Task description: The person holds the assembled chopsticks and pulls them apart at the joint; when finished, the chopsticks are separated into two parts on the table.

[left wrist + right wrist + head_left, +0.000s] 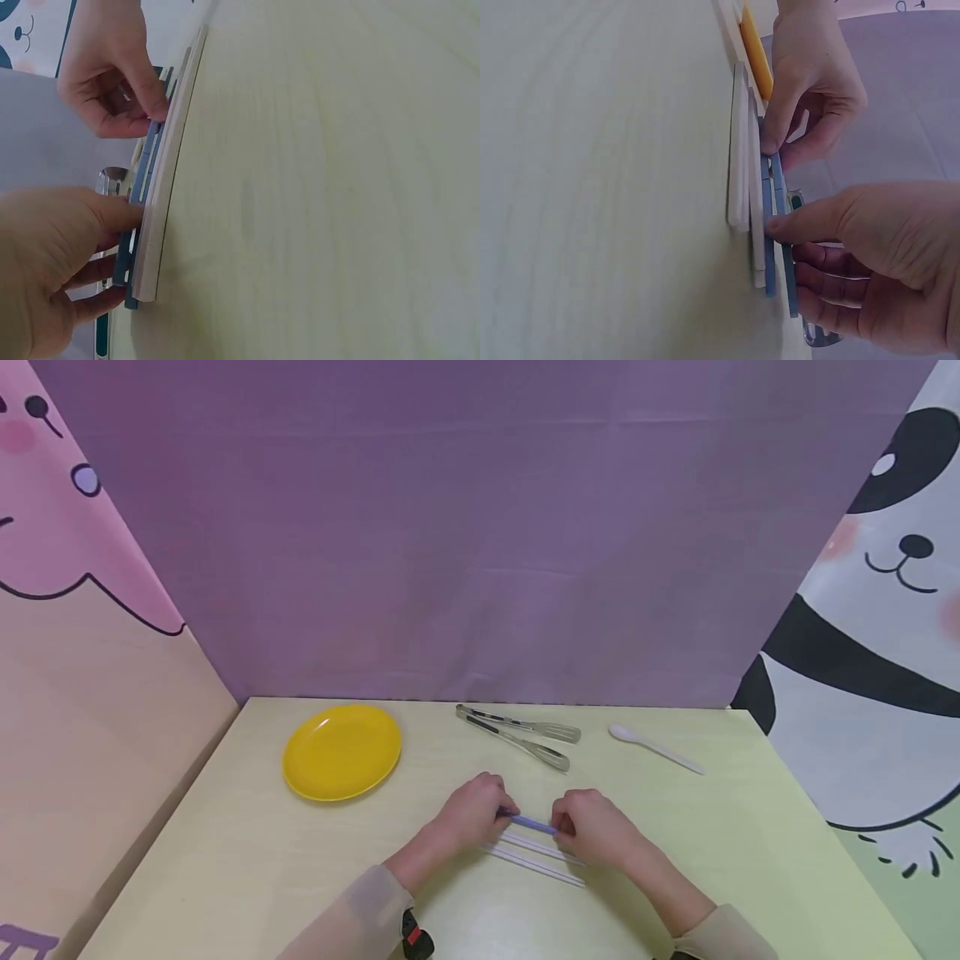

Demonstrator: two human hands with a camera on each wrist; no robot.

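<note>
The left hand (pixel 474 810) and right hand (pixel 597 830) are closed by thumb and fingers on a pair of slender, straight-edged blue chopsticks (pixel 534 824), which are gripped toward opposite ends just above the tabletop. A fine crosswise line is seen on each blue stick; whether wood or plastic is used cannot be told.

Beside them, on the wearer's side, slim, matt, pale chopsticks (pixel 737 150) are laid in two close-set pairs, roughly parallel to the blue ones. The forearms are covered by loose beige sleeves (pixel 348 910), and a black device with a red mark (pixel 417 935) is worn at the left wrist.

Beyond the hands, shiny metal tongs (pixel 487 727) with slotted, rounded heads are set down with their arms spread. To their right, a pale, long-handled spoon (pixel 652 748) is placed aslant. To their left, a glossy, round yellow plate (pixel 341 753) is edged by a smooth rim.

All is supported by a light, faintly wood-grained table (pixel 225 877), bounded behind by a lightly creased purple cloth-like backdrop (pixel 495 527) and flanked by a pink-and-cream cartoon panel (pixel 90 693) and a panda-printed panel (pixel 900 652).
</note>
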